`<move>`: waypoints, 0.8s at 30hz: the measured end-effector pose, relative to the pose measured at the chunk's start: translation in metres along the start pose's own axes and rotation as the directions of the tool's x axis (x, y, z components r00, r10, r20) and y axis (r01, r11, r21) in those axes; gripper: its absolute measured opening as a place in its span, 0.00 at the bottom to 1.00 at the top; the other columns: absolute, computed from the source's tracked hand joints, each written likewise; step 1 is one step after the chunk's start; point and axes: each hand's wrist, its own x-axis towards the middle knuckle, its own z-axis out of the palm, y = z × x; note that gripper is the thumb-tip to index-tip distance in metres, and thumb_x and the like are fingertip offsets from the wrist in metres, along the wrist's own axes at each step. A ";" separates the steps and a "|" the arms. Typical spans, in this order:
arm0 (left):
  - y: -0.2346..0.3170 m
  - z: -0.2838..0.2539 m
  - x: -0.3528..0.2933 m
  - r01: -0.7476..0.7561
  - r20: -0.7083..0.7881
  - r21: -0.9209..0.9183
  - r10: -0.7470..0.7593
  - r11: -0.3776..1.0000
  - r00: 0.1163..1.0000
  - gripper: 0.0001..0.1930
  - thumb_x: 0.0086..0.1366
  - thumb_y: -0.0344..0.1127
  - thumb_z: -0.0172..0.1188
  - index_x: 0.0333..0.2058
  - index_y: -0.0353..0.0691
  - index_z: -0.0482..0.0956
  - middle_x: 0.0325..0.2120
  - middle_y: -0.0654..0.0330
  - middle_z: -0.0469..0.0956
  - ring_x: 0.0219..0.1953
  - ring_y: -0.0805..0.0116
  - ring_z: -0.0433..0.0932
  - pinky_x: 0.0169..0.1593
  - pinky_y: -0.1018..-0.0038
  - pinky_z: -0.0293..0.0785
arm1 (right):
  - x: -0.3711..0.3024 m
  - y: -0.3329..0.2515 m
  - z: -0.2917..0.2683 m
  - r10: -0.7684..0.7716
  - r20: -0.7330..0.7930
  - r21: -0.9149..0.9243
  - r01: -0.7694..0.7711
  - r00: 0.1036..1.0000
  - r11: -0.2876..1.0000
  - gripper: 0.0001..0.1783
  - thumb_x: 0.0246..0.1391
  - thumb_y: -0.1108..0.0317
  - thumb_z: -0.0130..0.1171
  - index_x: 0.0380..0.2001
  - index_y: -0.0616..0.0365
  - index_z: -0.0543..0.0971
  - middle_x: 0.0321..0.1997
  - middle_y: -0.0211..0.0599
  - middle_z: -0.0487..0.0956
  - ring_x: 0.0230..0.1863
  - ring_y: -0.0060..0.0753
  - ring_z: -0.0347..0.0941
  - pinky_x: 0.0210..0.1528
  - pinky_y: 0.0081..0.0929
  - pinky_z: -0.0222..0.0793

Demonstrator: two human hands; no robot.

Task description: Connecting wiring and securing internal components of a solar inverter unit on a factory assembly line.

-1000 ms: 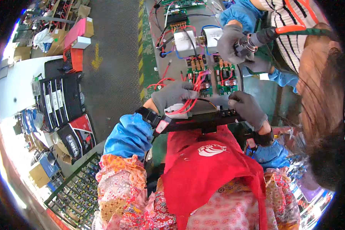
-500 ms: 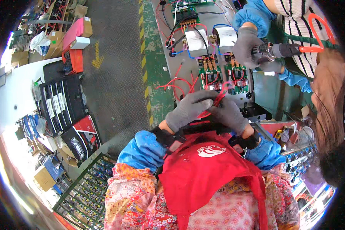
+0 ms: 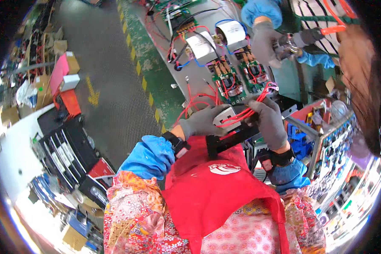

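Observation:
A bundle of red wires is looped in front of me, gripped by my right hand, which wears a grey glove. The wires' upper ends stick up past its fingers, near a pale tip. My left hand, also gloved, is beside the left bend of the bundle. Its fingers point right and are apart, with no firm grip visible. Just beyond both hands, green circuit boards with copper-coloured bars sit on a grey metal panel. More loose red wires lie on the panel by my left hand.
Two white cylindrical parts stand on the panel. At the right, a co-worker's gloved hand holds a power tool with a red hose. A black bar lies under my hands. Yellow-striped floor marking runs at left.
My hands have drawn apart, my right hand moving right with the red wires and my left staying by their bend. The view has turned, and the black bar now shows below.

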 end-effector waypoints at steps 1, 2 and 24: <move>0.005 -0.001 0.006 -0.018 0.021 0.003 0.018 1.000 1.000 0.47 0.51 0.49 0.68 0.65 0.43 0.53 0.49 0.48 0.73 0.49 0.58 0.73 0.50 0.61 0.68 | -0.002 0.000 -0.004 -0.005 -0.062 0.093 0.010 0.998 0.996 0.07 0.54 0.67 0.55 0.32 0.60 0.76 0.23 0.31 0.76 0.22 0.20 0.71 0.24 0.20 0.66; 0.011 -0.002 0.012 0.206 0.173 -0.207 -0.171 0.956 0.970 0.46 0.52 0.47 0.67 0.65 0.41 0.53 0.49 0.50 0.73 0.47 0.61 0.73 0.50 0.64 0.69 | -0.006 -0.003 -0.007 -0.020 -0.082 0.205 0.036 0.996 0.978 0.06 0.56 0.68 0.54 0.32 0.60 0.76 0.25 0.34 0.77 0.21 0.23 0.72 0.25 0.20 0.67; -0.007 0.025 -0.006 0.342 0.022 -0.477 -0.378 0.810 0.926 0.27 0.57 0.36 0.62 0.55 0.39 0.69 0.39 0.62 0.77 0.36 0.74 0.77 0.38 0.73 0.77 | -0.089 0.127 -0.142 -0.110 -0.177 0.246 0.152 0.978 0.957 0.20 0.57 0.60 0.53 0.47 0.64 0.72 0.39 0.39 0.77 0.35 0.27 0.73 0.37 0.25 0.68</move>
